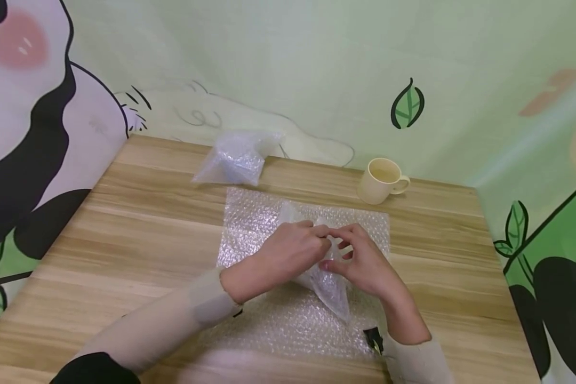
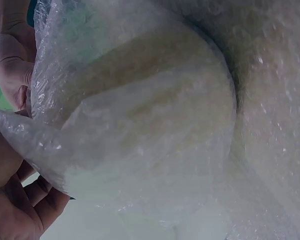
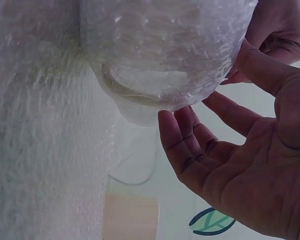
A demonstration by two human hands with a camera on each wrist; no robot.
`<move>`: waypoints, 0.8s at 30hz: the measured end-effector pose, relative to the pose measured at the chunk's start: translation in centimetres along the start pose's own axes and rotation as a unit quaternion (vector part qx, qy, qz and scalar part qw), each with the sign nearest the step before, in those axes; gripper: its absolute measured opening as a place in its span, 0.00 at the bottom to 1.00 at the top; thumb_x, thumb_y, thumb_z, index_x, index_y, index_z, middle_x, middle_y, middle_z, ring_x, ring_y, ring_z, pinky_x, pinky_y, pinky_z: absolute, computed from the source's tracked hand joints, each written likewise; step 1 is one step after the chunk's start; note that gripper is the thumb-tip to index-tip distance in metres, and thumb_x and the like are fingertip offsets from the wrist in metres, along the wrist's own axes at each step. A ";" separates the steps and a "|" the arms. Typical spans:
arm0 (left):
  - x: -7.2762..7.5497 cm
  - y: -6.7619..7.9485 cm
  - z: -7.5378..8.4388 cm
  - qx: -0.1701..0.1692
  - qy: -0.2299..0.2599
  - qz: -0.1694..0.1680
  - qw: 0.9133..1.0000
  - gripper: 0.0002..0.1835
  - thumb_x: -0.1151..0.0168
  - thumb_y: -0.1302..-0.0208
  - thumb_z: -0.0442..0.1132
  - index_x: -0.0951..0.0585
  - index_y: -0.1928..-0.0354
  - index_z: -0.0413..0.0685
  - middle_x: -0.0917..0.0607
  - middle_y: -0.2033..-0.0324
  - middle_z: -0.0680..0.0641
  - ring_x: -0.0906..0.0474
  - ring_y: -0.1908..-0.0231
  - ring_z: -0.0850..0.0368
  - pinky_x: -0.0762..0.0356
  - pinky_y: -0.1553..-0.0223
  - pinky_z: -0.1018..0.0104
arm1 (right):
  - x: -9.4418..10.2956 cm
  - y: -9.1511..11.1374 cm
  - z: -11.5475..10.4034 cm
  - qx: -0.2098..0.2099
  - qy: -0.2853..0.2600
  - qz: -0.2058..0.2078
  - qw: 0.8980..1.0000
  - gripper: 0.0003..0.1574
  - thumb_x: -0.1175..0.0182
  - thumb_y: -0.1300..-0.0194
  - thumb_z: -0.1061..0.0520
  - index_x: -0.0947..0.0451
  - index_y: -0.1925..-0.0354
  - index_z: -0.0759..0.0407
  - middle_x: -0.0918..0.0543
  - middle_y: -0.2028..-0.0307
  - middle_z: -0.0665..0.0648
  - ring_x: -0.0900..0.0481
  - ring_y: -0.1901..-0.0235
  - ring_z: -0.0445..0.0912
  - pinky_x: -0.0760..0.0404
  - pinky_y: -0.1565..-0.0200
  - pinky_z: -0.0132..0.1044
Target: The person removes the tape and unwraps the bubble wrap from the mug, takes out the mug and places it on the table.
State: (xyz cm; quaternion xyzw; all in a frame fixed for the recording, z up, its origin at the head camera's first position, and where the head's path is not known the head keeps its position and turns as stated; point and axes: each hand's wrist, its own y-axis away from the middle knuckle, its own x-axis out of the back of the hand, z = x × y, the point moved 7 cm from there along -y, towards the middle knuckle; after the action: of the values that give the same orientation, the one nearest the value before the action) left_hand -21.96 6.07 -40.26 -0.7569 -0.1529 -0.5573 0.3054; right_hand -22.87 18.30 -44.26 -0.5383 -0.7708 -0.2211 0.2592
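Both hands work on a bundle of bubble wrap (image 1: 331,290) over the middle of a flat bubble-wrap sheet (image 1: 302,325). Through its layers in the right wrist view a curved, rim-like edge of a round item shows; its kind is hidden. With curled fingers, the left hand (image 1: 295,248) pinches the wrap at the bundle's top. Opposite it, the right hand (image 1: 365,261) has its thumb and bent fingers about the bundle's side, the index fingertip close to the left knuckles. In the right wrist view the right hand's fingertips (image 3: 167,120) meet the bundle's edge.
A cream mug (image 1: 376,186) stands upright beyond the sheet, handle to the right. Another bubble-wrapped parcel (image 1: 237,160) lies at the table's back edge, left of it. The wooden table (image 1: 158,240) meets a printed cloth backdrop (image 1: 293,74) behind.
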 end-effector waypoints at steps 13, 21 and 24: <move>-0.2 -0.1 -0.8 0.055 0.083 0.042 0.994 0.09 0.32 0.37 0.36 0.13 0.73 0.60 0.14 0.70 0.62 0.27 0.78 0.64 0.28 0.80 0.73 | -0.1 0.0 0.0 -0.007 0.007 -0.001 1.000 0.41 0.21 0.43 0.54 0.23 0.33 0.58 0.23 0.45 0.60 0.22 0.48 0.55 0.15 0.49 0.52; -0.5 0.0 -1.4 0.097 0.142 0.039 0.984 0.09 0.33 0.35 0.37 0.11 0.71 0.61 0.15 0.73 0.62 0.31 0.80 0.66 0.34 0.83 0.74 | -0.1 0.0 -0.2 0.001 0.007 0.006 1.000 0.40 0.21 0.43 0.55 0.22 0.34 0.58 0.23 0.44 0.59 0.22 0.47 0.55 0.14 0.49 0.52; -0.6 0.1 -1.6 0.103 0.167 0.037 0.980 0.09 0.33 0.35 0.38 0.10 0.70 0.61 0.15 0.73 0.62 0.30 0.79 0.67 0.33 0.82 0.74 | -0.1 0.0 -0.2 0.001 0.006 0.005 1.000 0.40 0.21 0.43 0.55 0.22 0.34 0.59 0.23 0.44 0.59 0.22 0.47 0.55 0.14 0.49 0.52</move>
State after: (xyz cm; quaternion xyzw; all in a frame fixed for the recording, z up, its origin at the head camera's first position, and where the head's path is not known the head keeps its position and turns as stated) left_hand -23.33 5.03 -40.50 -0.6223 -0.1287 -0.6456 0.4234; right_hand -22.76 18.11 -44.19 -0.5404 -0.7671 -0.2223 0.2648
